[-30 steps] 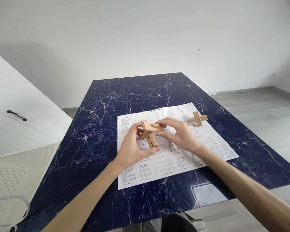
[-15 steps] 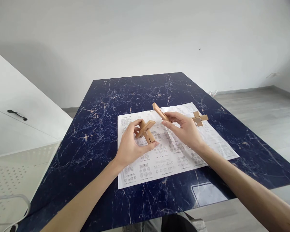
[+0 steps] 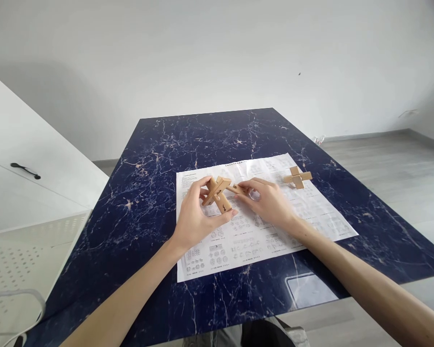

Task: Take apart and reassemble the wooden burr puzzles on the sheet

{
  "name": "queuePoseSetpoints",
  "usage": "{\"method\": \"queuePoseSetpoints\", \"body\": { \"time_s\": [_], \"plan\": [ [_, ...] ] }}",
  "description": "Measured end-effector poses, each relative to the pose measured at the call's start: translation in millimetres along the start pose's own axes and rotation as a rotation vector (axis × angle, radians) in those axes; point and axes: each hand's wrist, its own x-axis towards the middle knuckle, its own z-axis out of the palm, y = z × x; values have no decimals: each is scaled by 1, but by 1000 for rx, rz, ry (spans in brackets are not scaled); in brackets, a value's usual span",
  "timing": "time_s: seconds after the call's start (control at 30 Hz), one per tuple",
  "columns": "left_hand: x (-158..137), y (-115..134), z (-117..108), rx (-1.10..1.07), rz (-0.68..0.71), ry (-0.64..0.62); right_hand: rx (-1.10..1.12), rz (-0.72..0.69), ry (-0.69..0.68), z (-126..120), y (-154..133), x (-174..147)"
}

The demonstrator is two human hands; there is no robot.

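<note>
Bar (image 3: 233, 188) gripped by right hand (image 3: 269, 200) has dipped beside blocks (image 3: 223, 203) left hand (image 3: 196, 215) grips, inside table (image 3: 188, 140) edges.

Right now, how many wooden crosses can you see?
2: one cross in the left hand, the other cross at the right edge of the sheet. The right hand holds a single piece. The hands may hide more.

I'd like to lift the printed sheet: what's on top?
A wooden cross rests at its right edge; left hand and right hand, holding wooden pieces, hide what's beneath.
</note>
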Motion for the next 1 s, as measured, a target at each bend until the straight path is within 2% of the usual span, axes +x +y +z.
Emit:
{"method": "queuePoseSetpoints", "body": {
  "time_s": [0.47, 1.0],
  "plan": [
    [-1, 1, 0, 12, 12, -6, -12, -38, -6, 4, 0, -2],
    [-2, 1, 1, 51, 38, -57, 19, -98, -92, 6, -5, -4]
  ]
}}
